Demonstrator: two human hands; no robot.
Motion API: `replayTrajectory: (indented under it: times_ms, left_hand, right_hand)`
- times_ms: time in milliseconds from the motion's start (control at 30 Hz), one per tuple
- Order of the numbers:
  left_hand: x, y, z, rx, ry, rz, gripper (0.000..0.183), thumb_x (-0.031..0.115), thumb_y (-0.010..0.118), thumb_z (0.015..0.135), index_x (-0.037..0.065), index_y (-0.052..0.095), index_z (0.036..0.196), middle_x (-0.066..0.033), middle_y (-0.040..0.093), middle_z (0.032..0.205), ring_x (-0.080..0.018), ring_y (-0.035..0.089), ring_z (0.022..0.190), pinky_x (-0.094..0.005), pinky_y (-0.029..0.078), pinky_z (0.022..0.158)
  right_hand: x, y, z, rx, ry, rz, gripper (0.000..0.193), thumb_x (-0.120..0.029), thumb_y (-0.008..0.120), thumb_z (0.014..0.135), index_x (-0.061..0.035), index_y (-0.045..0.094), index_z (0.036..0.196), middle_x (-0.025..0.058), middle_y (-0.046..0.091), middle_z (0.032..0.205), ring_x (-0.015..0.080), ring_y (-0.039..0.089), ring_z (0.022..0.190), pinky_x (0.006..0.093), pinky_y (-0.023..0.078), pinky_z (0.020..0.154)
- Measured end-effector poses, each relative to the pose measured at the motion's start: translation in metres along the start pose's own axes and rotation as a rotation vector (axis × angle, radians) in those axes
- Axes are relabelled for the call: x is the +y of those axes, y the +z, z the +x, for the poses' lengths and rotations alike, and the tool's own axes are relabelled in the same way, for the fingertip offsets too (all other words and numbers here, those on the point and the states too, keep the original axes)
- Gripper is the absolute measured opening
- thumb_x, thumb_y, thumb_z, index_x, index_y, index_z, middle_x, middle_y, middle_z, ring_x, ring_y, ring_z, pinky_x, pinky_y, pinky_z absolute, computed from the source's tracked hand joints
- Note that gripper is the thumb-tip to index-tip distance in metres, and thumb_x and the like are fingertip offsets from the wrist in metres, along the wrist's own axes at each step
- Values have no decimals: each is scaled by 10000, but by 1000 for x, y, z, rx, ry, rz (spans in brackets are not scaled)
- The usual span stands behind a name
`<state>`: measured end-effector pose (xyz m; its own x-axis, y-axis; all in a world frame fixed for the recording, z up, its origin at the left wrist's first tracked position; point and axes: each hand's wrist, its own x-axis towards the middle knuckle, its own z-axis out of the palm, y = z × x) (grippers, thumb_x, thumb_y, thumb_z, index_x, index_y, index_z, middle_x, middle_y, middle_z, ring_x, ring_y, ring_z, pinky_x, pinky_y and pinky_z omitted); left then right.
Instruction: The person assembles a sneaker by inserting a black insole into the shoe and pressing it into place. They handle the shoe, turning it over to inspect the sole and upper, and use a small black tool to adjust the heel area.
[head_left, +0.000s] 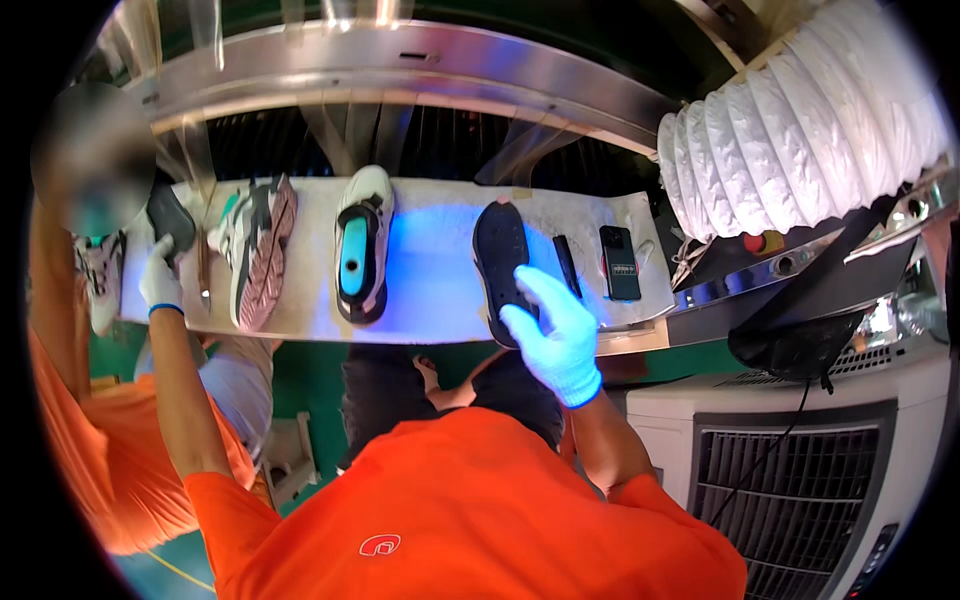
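My left hand, in a pale glove with a blue cuff, reaches far left, its fingers closed on the end of a dark shoe sole. My right hand, gloved and lit blue, has thumb and forefinger apart over the right edge of another black shoe sole, which lies flat on the bench. Between my hands a sneaker stands sole down with a bright blue piece in its opening. Left of that, a grey and white sneaker rests on its side, its pink outsole showing.
A pale-covered bench spans the front. A slim tool lies near my left hand; a black bar and a phone lie at right. A co-worker in orange stands left, beside another sneaker. A white duct hangs right.
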<state>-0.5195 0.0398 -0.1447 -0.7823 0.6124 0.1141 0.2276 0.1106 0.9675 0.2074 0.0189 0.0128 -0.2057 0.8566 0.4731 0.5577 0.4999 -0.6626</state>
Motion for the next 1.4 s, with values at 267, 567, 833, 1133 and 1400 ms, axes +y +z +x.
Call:
replayTrajectory:
  times_ms: [267,567,833,1133,1400]
  left_hand:
    - [144,19,-280,-111,106,-13,471,-90,635,851,-59,703,1316,-237,729,1236,-338,704,1118,-382,535,1029]
    - [157,113,-430,-826,289,-158,488,-13,765,643,53,737,1126,-142,762,1038,-297,707,751,-408,562,643]
    - [145,181,-384,-957,390,-154,489,-93,760,646,42,734,1115,-135,763,1031,-314,688,796,-402,550,708]
    - [127,212,-363,-1207,201,-226,316,91,773,879,6,692,1173,-166,747,1075,-324,656,790,-422,527,718]
    - [149,217,-379,-982,178,-151,171,33,778,825,-21,732,980,-203,724,846,-369,668,632,-433,512,589]
  right_hand:
    - [38,-24,-16,83,466,17,489,-84,840,955,9,716,1418,149,784,1313,214,776,1107,357,601,992]
    - [208,-55,128,58,318,-502,495,-217,788,984,34,718,1405,203,792,1323,270,761,1225,372,563,1078]
    - [529,-209,249,-192,881,-1260,412,-313,619,1032,-29,790,1277,251,770,1327,382,765,1174,477,595,1007]
    - [569,-237,255,-671,952,-1770,437,-331,517,1102,-95,782,1357,157,726,1466,375,693,1362,500,587,1082]
    - [584,-232,240,-522,946,-1578,434,-332,519,1101,-103,785,1357,152,730,1463,367,696,1359,495,587,1080]
